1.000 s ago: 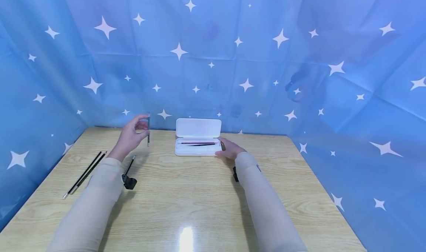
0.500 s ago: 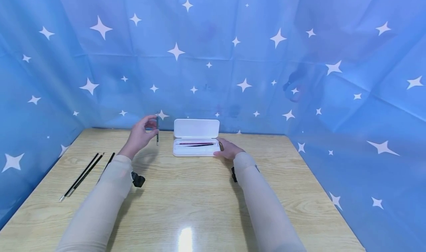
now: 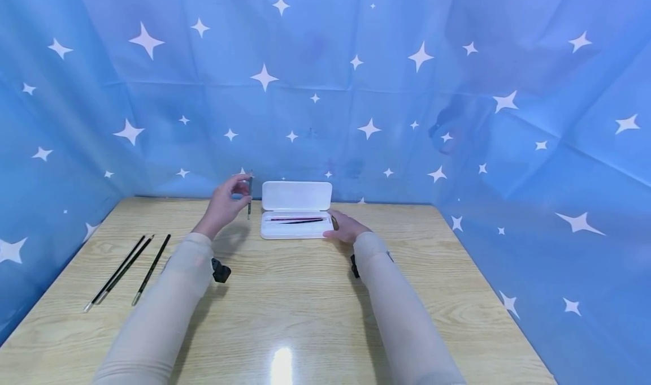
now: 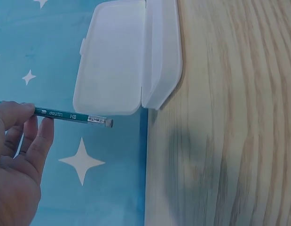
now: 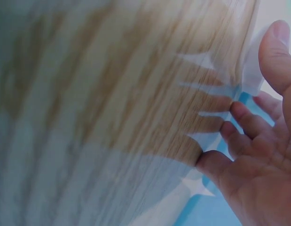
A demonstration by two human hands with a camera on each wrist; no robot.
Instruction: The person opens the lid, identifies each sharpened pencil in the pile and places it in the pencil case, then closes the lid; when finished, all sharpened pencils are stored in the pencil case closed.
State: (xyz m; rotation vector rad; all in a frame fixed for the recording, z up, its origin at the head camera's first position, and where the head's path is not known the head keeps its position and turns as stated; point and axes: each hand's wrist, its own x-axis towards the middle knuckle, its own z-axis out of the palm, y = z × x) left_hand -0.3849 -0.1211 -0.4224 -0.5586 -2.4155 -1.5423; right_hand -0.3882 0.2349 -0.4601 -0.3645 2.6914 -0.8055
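My left hand (image 3: 224, 207) pinches a green pencil (image 4: 65, 114) between thumb and fingertips, its eraser end free. In the head view the pencil stands nearly upright, just left of a white pencil case (image 3: 297, 196). That case lies with its lid raised at the back of the table. Inside it are a dark red pencil (image 3: 290, 219) and a black one (image 3: 307, 221). Around the case's right end my right hand (image 3: 350, 227) holds on, thumb at the front corner and fingers behind; the right wrist view shows the fingertips down at the tabletop.
Three dark pencils lie at the table's left: one outermost (image 3: 114, 273), one beside it (image 3: 126, 268), and one nearer my left sleeve (image 3: 152, 266). A blue star-printed curtain (image 3: 325, 91) hangs behind the wooden table (image 3: 305, 300) and along its sides.
My left hand has carried the green pencil rightward, closer to the case. The third loose pencil has come out from behind the left arm. My right hand stays at the case.
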